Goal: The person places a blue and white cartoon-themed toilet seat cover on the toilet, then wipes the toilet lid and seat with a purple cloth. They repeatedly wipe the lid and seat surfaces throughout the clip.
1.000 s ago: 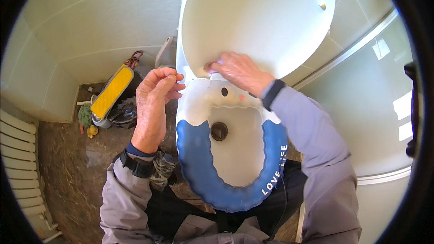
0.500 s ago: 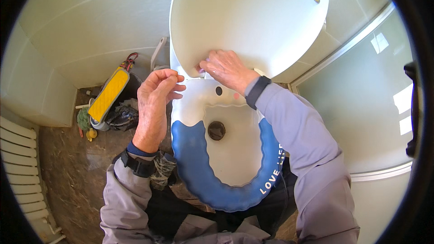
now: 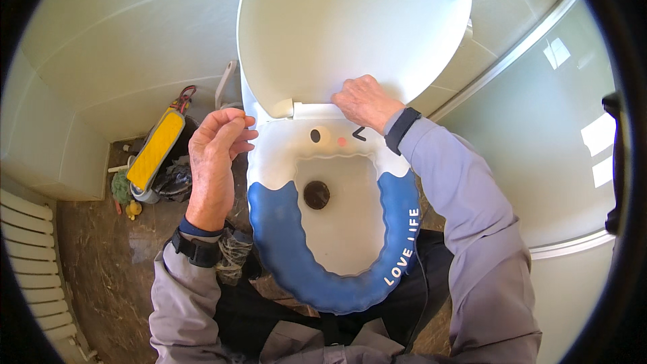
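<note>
My right hand (image 3: 364, 100) is curled closed against the lower inner face of the raised white toilet lid (image 3: 357, 20), just above the hinge bar (image 3: 319, 112). Its palm is hidden, and whatever it grips I cannot make out. Below lies a blue and white seat cover (image 3: 275, 214) with a wavy edge and a cartoon face, fitted round the toilet bowl (image 3: 347, 243). Left of the seat, my left hand (image 3: 216, 162) hangs in the air, thumb and forefinger pinched together and the other fingers bent. Nothing shows between them.
A yellow pad with a grey rim (image 3: 156, 152) leans on a bin with a black bag (image 3: 176, 182) at the left wall. Beside it are a green scrubber (image 3: 121, 187) and a small yellow toy (image 3: 134, 209). A white radiator (image 3: 28, 249) stands far left, a frosted glass panel (image 3: 539, 141) right.
My right hand has moved rightward along the lid's base, uncovering the left hinge and more of the seat's face. My left hand keeps its pinch. The view has shifted slightly.
</note>
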A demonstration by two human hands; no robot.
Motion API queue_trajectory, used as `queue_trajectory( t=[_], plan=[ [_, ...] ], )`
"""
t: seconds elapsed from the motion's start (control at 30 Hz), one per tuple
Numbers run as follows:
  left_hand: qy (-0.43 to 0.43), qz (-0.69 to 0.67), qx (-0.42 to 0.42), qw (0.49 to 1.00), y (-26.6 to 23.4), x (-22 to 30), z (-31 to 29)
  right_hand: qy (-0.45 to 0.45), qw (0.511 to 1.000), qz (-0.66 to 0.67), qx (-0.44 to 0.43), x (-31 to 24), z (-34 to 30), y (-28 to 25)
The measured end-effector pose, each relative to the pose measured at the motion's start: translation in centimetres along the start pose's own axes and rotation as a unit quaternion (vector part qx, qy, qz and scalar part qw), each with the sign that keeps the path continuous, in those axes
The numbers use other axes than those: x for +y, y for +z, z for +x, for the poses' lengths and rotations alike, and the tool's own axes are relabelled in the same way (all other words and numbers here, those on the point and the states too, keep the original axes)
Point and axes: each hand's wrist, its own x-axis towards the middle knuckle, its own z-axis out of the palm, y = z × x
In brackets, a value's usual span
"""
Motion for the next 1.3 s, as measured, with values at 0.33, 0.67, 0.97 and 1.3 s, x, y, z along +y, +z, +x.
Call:
queue_trajectory(
  t=[0.33, 0.67, 0.97, 1.3],
  plan=[
    [0.007, -0.011, 0.006, 1.0, -1.3, 0.2, 0.2, 0.219, 0.965, 0.05, -0.134, 2.6, -3.9, -1.9],
    [0.006, -0.013, -0.003, 1.0, -0.5, 0.0, 0.0, 0.118, 0.989, 0.092, 0.0, 0.7, -2.8, -0.3],
    [0.011, -0.011, 0.009, 1.0, -1.1, 0.3, 0.0, 0.175, 0.983, -0.012, -0.058, 2.6, -4.4, -1.7],
    [0.008, -0.001, -0.002, 1.0, 0.0, -0.5, 0.2, 0.193, 0.98, 0.026, 0.042, 0.7, -1.8, -0.1]
  ],
)
